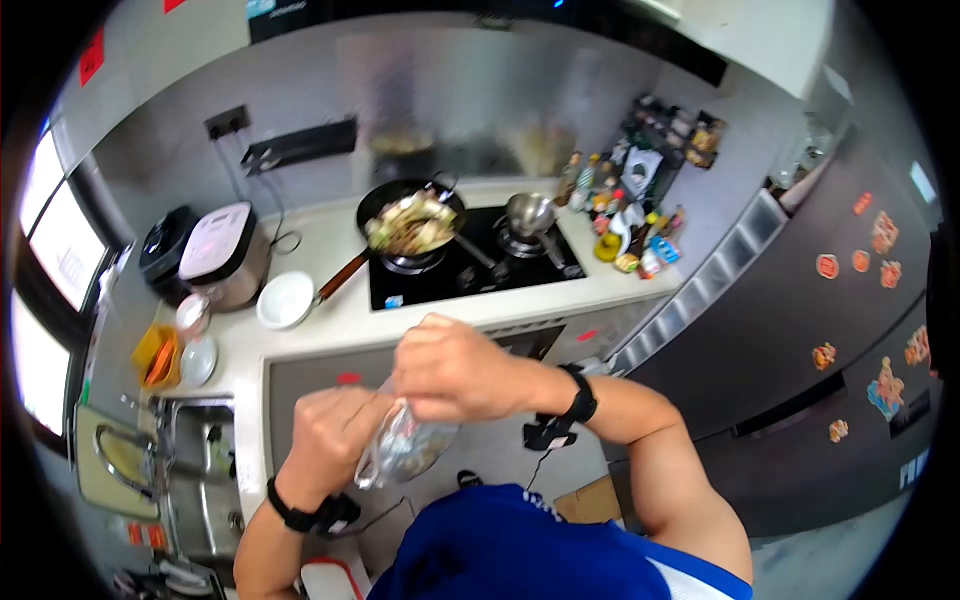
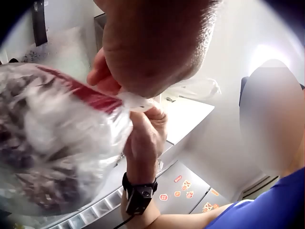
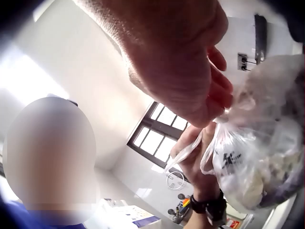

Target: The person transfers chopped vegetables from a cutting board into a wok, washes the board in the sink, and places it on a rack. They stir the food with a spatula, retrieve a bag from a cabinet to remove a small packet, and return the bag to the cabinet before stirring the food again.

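Note:
A clear plastic bag [image 1: 412, 445] with red print and dark and pale contents hangs in front of the person's body. My left hand [image 1: 335, 435] grips its gathered top, fingers curled. Right beside it my right hand [image 1: 455, 370] grips the same twisted neck, knuckles up. Up close in the left wrist view, the bulging bag [image 2: 57, 138] hangs from both hands. Loose handle ends of the bag [image 3: 255, 164] stick out between the fingers in the right wrist view. Part of the neck is hidden behind the hands.
Behind the hands, a wok [image 1: 412, 220] of food and a small steel pot [image 1: 531, 214] stand on the black cooktop [image 1: 470, 285]. A white bowl [image 1: 286, 300] and rice cooker [image 1: 222, 250] are left. The sink [image 1: 205, 480] lies lower left, a grey fridge [image 1: 770, 300] right.

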Tool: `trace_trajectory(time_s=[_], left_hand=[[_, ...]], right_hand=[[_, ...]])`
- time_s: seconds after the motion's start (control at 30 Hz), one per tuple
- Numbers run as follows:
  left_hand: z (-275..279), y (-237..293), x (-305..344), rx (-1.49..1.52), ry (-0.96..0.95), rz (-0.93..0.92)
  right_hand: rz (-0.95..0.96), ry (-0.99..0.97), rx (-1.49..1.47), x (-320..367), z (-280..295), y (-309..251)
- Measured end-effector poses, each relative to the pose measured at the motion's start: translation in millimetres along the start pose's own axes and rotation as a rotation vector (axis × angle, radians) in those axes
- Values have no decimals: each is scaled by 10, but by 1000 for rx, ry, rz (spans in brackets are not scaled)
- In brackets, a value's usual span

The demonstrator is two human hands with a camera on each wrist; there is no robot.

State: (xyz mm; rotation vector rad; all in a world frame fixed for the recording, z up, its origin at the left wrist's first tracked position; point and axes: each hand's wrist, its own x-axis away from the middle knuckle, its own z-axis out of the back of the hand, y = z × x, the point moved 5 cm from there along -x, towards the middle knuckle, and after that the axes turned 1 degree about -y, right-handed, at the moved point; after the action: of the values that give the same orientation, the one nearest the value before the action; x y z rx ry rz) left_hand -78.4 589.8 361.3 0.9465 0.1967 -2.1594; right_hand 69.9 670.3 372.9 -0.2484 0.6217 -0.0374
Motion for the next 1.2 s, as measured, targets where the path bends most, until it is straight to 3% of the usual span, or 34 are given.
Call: trace_trajectory(time_s=[0.1, 0.2, 0.23, 0.3, 0.37, 0.5, 0.53, 0.67, 0.77, 0.83, 0.9, 0.97, 1.03, 1.2], left_hand=[[86, 6, 10, -21, -71, 31], [73, -86, 6, 167, 70, 112], [-42, -235, 114, 417, 28, 209], [-389, -424, 363, 781, 33, 584], [-837, -474, 582, 1476, -3, 895], [-1396, -460, 620, 1971, -59, 982], [-1541, -454, 597, 2062, -181, 921], [-1896, -216, 499, 2277, -38, 1109], [-1957, 45, 251, 2232, -6, 1107], [-2051, 83, 115, 2272, 39, 1044], [-2081, 124, -132, 2237, 145, 1025], [-1972, 195, -529, 2171, 240, 900], [-1844, 331, -951, 2102, 329, 771], [-1669, 737, -1912, 2085, 300, 521]], right_hand=[[6, 37, 122, 31, 69, 1], [-36, 58, 85, 112, 90, 94], [-63, 58, 59, 146, 54, 114], [-105, 142, 51, 222, 75, 154], [-157, 245, -82, 334, 75, 235], [-243, 349, -223, 413, 160, 207], [-279, 359, -240, 467, 168, 216], [-380, 326, -317, 715, 248, 193], [-462, 339, -175, 918, 449, 119], [-380, 477, 173, 1162, 701, -16], [-291, 384, 299, 1217, 986, -333], [-376, 168, 443, 1315, 1001, -492], [-396, 100, 588, 1340, 1113, -578], [-272, 354, 605, 1483, 1865, -402]])
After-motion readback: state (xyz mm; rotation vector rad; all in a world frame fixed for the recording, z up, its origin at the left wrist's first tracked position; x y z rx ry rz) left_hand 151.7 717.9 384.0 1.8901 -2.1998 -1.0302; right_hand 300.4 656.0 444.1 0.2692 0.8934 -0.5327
